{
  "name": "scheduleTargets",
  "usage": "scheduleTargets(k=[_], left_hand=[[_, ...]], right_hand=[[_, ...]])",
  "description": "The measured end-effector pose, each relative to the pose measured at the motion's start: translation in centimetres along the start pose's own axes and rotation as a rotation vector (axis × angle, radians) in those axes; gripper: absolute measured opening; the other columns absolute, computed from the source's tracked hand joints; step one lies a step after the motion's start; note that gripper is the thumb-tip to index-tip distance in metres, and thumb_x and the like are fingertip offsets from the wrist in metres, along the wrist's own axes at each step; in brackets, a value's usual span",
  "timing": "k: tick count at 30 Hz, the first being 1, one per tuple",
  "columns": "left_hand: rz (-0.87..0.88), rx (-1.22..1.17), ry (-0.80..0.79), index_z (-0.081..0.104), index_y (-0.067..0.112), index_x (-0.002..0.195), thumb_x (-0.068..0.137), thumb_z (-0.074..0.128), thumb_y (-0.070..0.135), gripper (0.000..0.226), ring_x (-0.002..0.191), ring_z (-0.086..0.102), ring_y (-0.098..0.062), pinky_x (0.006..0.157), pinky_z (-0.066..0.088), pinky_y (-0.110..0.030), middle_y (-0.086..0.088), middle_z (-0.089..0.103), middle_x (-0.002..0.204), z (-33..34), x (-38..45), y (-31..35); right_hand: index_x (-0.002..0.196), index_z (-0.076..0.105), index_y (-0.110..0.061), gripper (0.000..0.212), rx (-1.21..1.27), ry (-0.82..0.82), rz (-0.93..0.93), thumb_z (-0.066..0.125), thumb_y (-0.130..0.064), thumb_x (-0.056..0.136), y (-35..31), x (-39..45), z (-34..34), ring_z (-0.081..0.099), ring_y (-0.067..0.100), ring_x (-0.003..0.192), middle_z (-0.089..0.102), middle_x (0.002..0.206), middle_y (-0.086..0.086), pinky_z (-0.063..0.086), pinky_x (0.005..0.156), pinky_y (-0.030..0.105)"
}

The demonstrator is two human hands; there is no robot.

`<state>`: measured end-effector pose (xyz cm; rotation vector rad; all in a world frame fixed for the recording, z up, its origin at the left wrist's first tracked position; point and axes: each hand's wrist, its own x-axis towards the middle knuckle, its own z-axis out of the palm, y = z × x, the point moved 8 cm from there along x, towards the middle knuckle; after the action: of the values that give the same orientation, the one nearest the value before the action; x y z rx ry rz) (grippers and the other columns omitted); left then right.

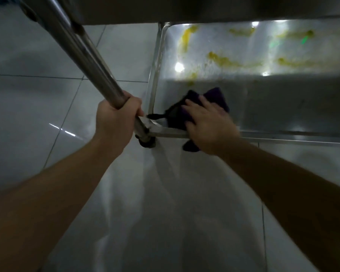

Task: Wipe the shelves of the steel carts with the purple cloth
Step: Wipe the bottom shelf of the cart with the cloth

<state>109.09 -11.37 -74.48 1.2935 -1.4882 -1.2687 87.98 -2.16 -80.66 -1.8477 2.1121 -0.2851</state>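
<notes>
I look down at the bottom shelf (283, 107) of a steel cart. Yellow-green smears (224, 59) streak its far half. The purple cloth (214, 95) lies in the shelf's near left corner, one corner hanging over the front rim. My right hand (208, 126) lies flat on the cloth with fingers stretched out, pressing it onto the steel. My left hand (116, 120) grips the cart's near left upright post (82, 50) low down, fingers wrapped round the tube.
An upper shelf (204, 8) overhangs the top of the view. The cart's caster (146, 143) stands below the post. Glossy pale floor tiles (37, 105) surround the cart on the left and in front.
</notes>
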Motion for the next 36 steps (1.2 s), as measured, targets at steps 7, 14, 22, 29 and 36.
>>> scheduleTargets(k=[7, 14, 22, 29, 36], left_hand=[[0.01, -0.112, 0.12, 0.063, 0.031, 0.056, 0.067, 0.064, 0.024, 0.013, 0.059, 0.056, -0.017, 0.066, 0.052, -0.033, 0.006, 0.054, 0.054, 0.5, 0.0, -0.6], [0.048, -0.158, 0.18, 0.059, 0.03, 0.052, 0.063, 0.062, 0.025, 0.013, 0.052, 0.052, -0.015, 0.057, 0.049, -0.028, 0.006, 0.05, 0.05, 0.7, -0.2, 0.3], [0.102, -0.151, 0.097, 0.058, 0.029, 0.053, 0.068, 0.061, 0.018, 0.019, 0.053, 0.052, -0.016, 0.057, 0.05, -0.029, 0.004, 0.051, 0.052, 1.2, 0.0, 1.1], [0.117, -0.149, 0.142, 0.053, 0.022, 0.061, 0.075, 0.059, 0.01, 0.019, 0.054, 0.054, -0.015, 0.061, 0.053, -0.027, 0.006, 0.051, 0.051, 1.0, -0.6, 0.6], [0.132, -0.175, 0.132, 0.052, 0.018, 0.069, 0.071, 0.063, 0.022, 0.012, 0.054, 0.053, -0.012, 0.061, 0.052, -0.026, 0.01, 0.051, 0.052, 1.1, -0.5, 0.2]], right_hand=[[0.16, 0.033, -0.02, 0.069, 0.0, 0.192, 0.665, 0.028, -0.045, 0.096, 17.8, -10.3, -6.5, 0.018, 0.033, 0.158, 0.029, 0.17, 0.005, 0.02, 0.126, 0.057], [0.166, 0.021, -0.021, 0.066, 0.03, 0.142, 0.588, 0.029, -0.043, 0.104, 8.1, 0.5, -2.2, 0.001, 0.029, 0.161, 0.012, 0.175, -0.004, 0.005, 0.128, 0.049], [0.166, 0.022, -0.03, 0.062, -0.02, -0.048, -0.146, 0.028, -0.04, 0.105, -7.1, 9.7, 1.3, 0.005, 0.018, 0.161, 0.016, 0.173, -0.011, 0.002, 0.127, 0.043], [0.141, 0.052, -0.019, 0.054, -0.012, 0.286, 0.419, 0.04, -0.038, 0.091, 13.3, 3.2, -5.8, 0.053, 0.045, 0.129, 0.052, 0.147, 0.017, 0.046, 0.105, 0.054], [0.164, 0.023, -0.013, 0.074, 0.043, 0.286, 0.817, 0.021, -0.045, 0.098, 19.7, 1.6, -6.5, 0.009, 0.037, 0.159, 0.019, 0.173, 0.005, 0.009, 0.126, 0.058]])
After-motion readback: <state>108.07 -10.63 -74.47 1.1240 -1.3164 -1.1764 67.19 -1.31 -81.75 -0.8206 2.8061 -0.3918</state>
